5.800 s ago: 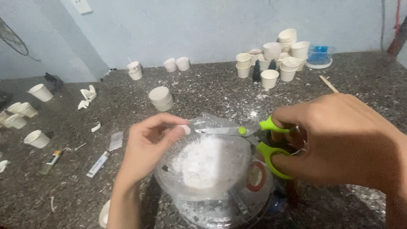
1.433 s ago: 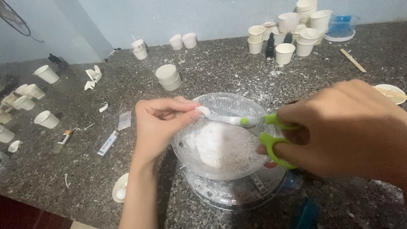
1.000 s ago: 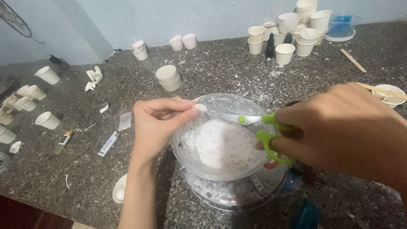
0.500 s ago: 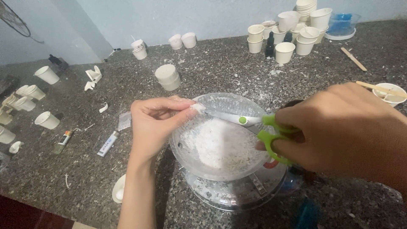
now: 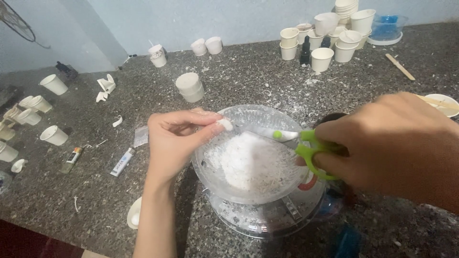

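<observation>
Fingers of the left hand [image 5: 174, 143]: thumb and forefinger pressed together on a small white piece [image 5: 224, 124], held over the near-left rim of the clear bowl [image 5: 248, 114]
Fingers of the right hand [image 5: 397, 143]: curled through the green loops of the scissors [image 5: 306, 145], closed around the handles
Scissor blades: pointing left across the bowl towards the white piece, tips just beside it; whether they are parted or shut, cannot tell
Clear bowl: in the middle of the head view, between both hands, sitting on a clear round base [image 5: 267, 220] with a red ring showing at its right side
Bowl contents: a heap of fine white shavings [image 5: 253, 162], lying under the blades
Counter [image 5: 239, 81]: dark speckled stone, dusted with white scraps
Behind the bowl: a stack of white paper cups [image 5: 190, 87], well apart from the hands
Far right: a cluster of white cups [image 5: 330, 36], a dark dropper bottle [image 5: 305, 50] among them, a wooden stick [image 5: 400, 67]
Far left: loose paper cups [image 5: 53, 84], a small white tube [image 5: 122, 162] near the left wrist
</observation>
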